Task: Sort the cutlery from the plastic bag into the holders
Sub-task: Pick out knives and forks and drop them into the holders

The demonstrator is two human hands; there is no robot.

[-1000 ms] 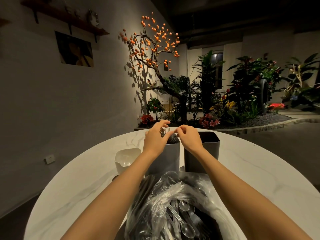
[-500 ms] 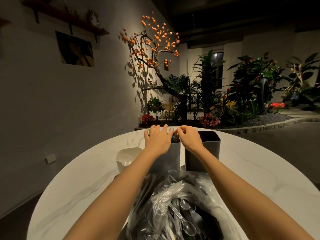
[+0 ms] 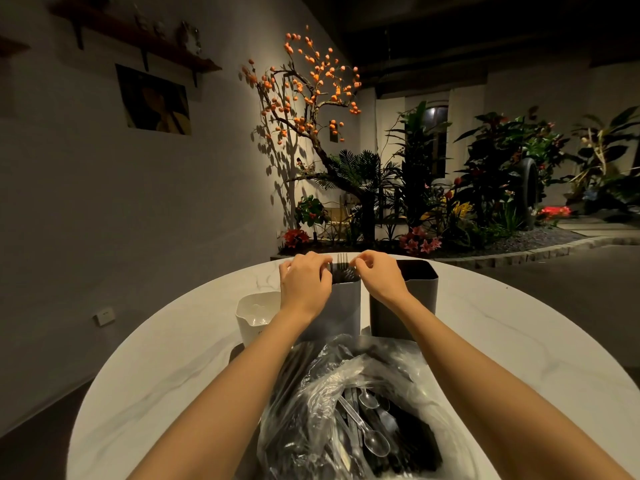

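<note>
Left hand (image 3: 304, 284): curled over forks (image 3: 343, 270) in the holder (image 3: 341, 306), 12 o'clock.
Right hand (image 3: 379, 277): pinching at the forks.
Risk: a snagged fork tips the holder.

Your left hand (image 3: 304, 284): bare, no glove, no ring or watch that shows.
Your right hand (image 3: 379, 280): bare too, nothing worn on fingers or wrist.
Your forearms: both uncovered from wrist to the bottom edge of the head view; no sleeve, cuff or band reaches into sight.
Your nails: too small and dim to tell any polish.
</note>
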